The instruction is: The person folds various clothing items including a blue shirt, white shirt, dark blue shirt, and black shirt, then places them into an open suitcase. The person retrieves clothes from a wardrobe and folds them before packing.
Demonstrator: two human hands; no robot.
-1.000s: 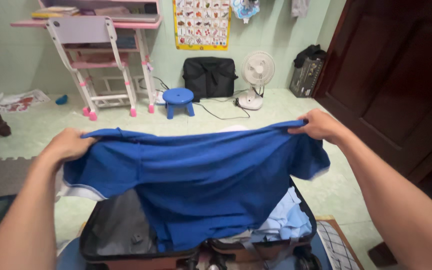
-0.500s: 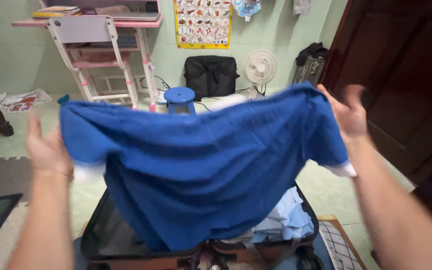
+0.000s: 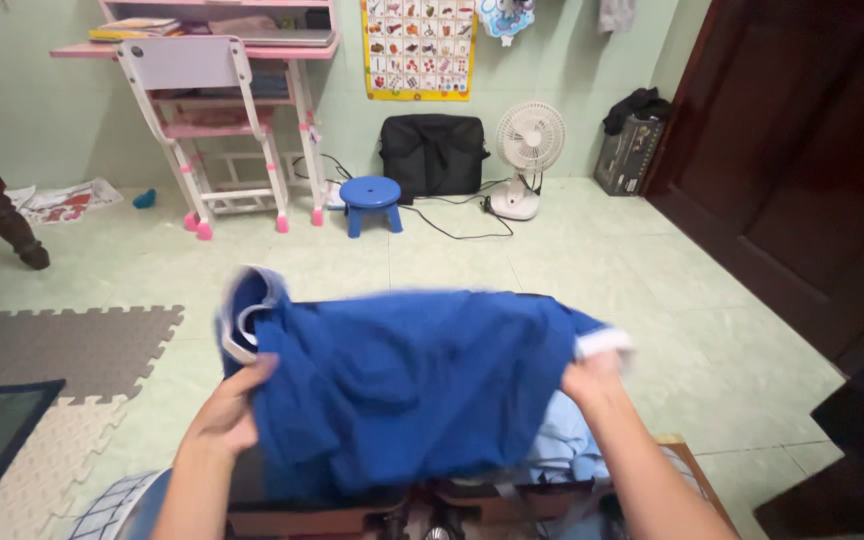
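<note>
A blue shirt with white trim at the collar and sleeve ends is spread between my hands, low over an open suitcase in front of me. My left hand grips its left side just below the collar. My right hand holds the right side at the white sleeve cuff. Light blue clothing lies in the suitcase under the shirt. Most of the suitcase is hidden by the shirt.
Grey and cream foam mats lie on the green tiled floor at left. A pink and white desk with chair, a blue stool, a black bag and a white fan stand along the far wall. A dark wooden door is at right.
The shirt was lifted high and spread wide half a second ago. Both my hands have since come down and closer together, lowering the shirt over the suitcase.
</note>
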